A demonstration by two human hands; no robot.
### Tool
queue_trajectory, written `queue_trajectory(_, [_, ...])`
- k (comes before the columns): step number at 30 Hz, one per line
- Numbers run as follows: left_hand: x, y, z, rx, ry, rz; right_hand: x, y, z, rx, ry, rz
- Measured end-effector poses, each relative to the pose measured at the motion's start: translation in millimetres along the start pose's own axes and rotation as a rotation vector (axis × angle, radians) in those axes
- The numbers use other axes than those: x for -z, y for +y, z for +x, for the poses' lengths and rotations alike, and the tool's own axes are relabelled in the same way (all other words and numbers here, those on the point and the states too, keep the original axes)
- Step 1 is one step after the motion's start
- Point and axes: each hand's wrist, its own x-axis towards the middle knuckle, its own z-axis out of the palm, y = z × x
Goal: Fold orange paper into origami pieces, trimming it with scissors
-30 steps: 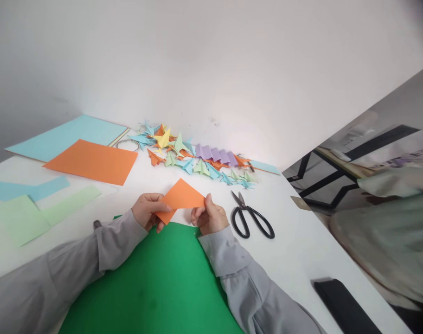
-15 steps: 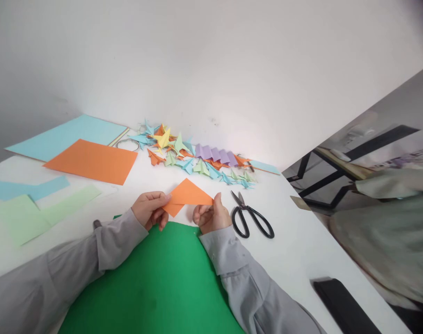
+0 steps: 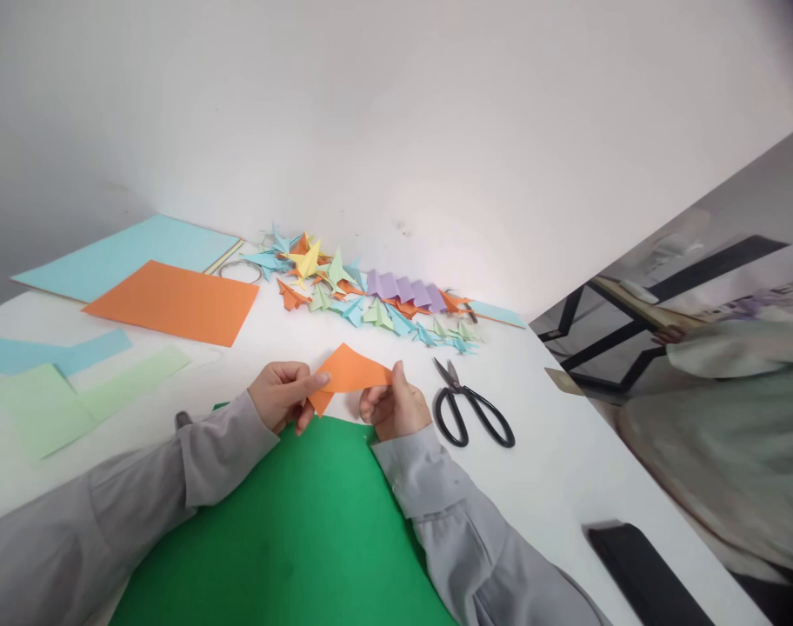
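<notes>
A small folded piece of orange paper [image 3: 354, 369] is held up between my two hands, above the far edge of a green sheet [image 3: 285, 522]. My left hand [image 3: 283, 396] pinches its left side, thumb on top and fingers curled beneath. At the right corner, my right hand [image 3: 400, 404] grips the paper between thumb and fingers. One flap of the paper hangs below the left thumb. Black-handled scissors [image 3: 465, 404] lie slightly spread on the white table, just right of my right hand.
Several folded paper figures [image 3: 376, 310] lie along the wall. At left are an orange sheet [image 3: 175, 303], a large light-blue sheet [image 3: 136, 252], a wire coil [image 3: 238, 271] and green strips [image 3: 50, 409]. A black case [image 3: 644, 569] lies front right. Another person's sleeve [image 3: 729, 352] shows beyond the table edge.
The orange paper has tilted and bowed slightly, its top corner lower and further left. My left thumb has slid further right onto it; my right hand has shifted slightly left.
</notes>
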Motion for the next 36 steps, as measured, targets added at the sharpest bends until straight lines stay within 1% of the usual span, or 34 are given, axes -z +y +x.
queue_trajectory(6, [0.0,1.1,0.9,-0.018,-0.042,-0.058,0.2,7.2,-4.4,0.086,-0.168,-0.314])
queue_trajectory(8, [0.5,0.7,0.8,-0.021,-0.09,-0.049,0.5,9.1,-6.0,0.13,-0.242,-0.399])
queue_trajectory(10, [1.2,-0.8,0.3,-0.011,-0.146,-0.009,0.8,10.2,-7.4,0.162,-0.288,-0.455])
queue_trajectory(15, [0.3,-2.6,-2.6,0.012,-0.225,0.162,2.0,11.4,-7.7,0.169,-0.286,-0.504])
queue_trajectory(18, [-1.5,-2.3,-4.0,0.009,-0.255,0.239,4.5,12.5,-5.6,0.185,-0.231,-0.519])
queue_trajectory(21, [-2.8,-3.6,-4.7,0.014,-0.239,0.289,8.8,14.1,-2.2,0.206,-0.175,-0.515])
queue_trajectory(24, [-3.8,-5.4,-4.7,0.004,-0.158,0.32,12.9,15.4,0.7,0.198,-0.198,-0.518])
queue_trajectory(26, [-4.5,-6.2,-4.7,-0.015,-0.091,0.318,14.2,15.7,1.6,0.169,-0.243,-0.504])
queue_trajectory(28, [-5.2,-6.7,-5.1,-0.036,-0.058,0.32,14.1,15.6,1.8,0.153,-0.294,-0.48])
queue_trajectory(32, [-5.8,-7.2,-7.8,-0.038,-0.084,0.381,12.4,15.7,1.9,0.17,-0.429,-0.416])
queue_trajectory(34, [-5.5,-7.7,-8.9,-0.031,-0.1,0.411,12.2,15.7,1.7,0.159,-0.472,-0.378])
queue_trajectory(36, [-4.7,-8.1,-9.0,-0.039,-0.107,0.422,12.2,14.6,0.5,0.138,-0.525,-0.391])
